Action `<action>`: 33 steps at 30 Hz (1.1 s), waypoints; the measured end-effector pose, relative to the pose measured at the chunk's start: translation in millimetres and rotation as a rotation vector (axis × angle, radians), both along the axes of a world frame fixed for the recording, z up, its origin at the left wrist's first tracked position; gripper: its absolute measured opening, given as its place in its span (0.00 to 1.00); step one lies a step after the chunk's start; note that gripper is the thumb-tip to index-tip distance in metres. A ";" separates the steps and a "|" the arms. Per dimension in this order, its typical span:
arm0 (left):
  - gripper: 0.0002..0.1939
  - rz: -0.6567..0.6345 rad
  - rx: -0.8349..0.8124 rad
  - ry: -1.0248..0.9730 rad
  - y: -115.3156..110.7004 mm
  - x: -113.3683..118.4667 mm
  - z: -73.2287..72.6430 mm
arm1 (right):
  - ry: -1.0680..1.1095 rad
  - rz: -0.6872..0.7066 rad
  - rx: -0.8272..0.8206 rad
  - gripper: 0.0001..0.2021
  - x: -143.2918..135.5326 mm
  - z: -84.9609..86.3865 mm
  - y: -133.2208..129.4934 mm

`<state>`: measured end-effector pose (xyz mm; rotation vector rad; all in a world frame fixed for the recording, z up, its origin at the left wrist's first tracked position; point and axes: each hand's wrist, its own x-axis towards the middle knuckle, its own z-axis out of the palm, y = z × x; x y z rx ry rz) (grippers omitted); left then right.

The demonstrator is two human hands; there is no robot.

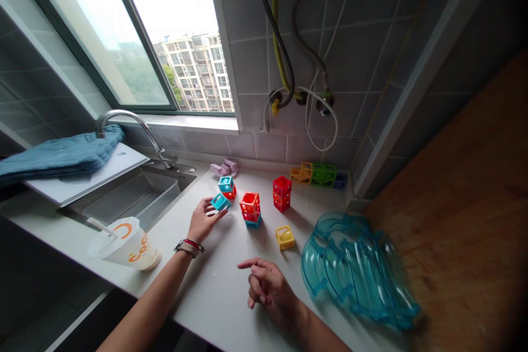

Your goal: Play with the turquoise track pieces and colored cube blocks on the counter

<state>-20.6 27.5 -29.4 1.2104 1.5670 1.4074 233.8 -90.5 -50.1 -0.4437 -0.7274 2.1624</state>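
My left hand [205, 216] holds a blue cube frame [220, 202] between thumb and fingers, just in front of a short stack with a blue cube [225, 184] on an orange-red one [229, 193]. To the right stands a stack of orange-red cubes [250, 204] with a blue cube [253, 222] at its base. A red stack [282, 193] is farther back, and a yellow cube [285, 237] lies alone in front of it. Over the counter's near part is my right hand [266, 289], index finger stretched out, other fingers loosely curled, nothing held.
A drink cup [134, 247] with a straw stands at the left, near the sink [165, 187] and faucet [140, 121]. Clear teal plastic pieces [355, 269] lie at the right. Yellow, green and blue cubes [324, 175] line the wall, and a purple item [225, 168] is at the back.
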 end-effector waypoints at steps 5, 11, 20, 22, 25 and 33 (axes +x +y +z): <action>0.33 -0.028 0.026 0.163 -20.0 13.3 7.3 | -0.007 -0.013 -0.003 0.18 0.2 0.9 -0.6; 0.31 -0.212 -0.015 0.140 -61.8 18.3 13.4 | -0.018 -0.005 -0.008 0.18 0.8 -0.6 -1.1; 0.30 -0.251 -0.052 -0.013 -68.9 41.8 26.5 | -0.058 -0.011 -0.019 0.18 3.2 2.4 -2.1; 0.29 -0.238 -0.046 -0.038 -75.9 48.6 23.6 | -0.060 -0.016 -0.012 0.18 3.7 2.4 -2.1; 0.26 -0.193 -0.032 -0.072 -91.6 56.9 16.5 | -0.077 -0.022 -0.008 0.18 4.3 3.4 -2.3; 0.27 -0.211 0.188 0.068 -104.1 77.1 68.4 | -0.108 -0.019 -0.008 0.18 4.2 3.9 -1.9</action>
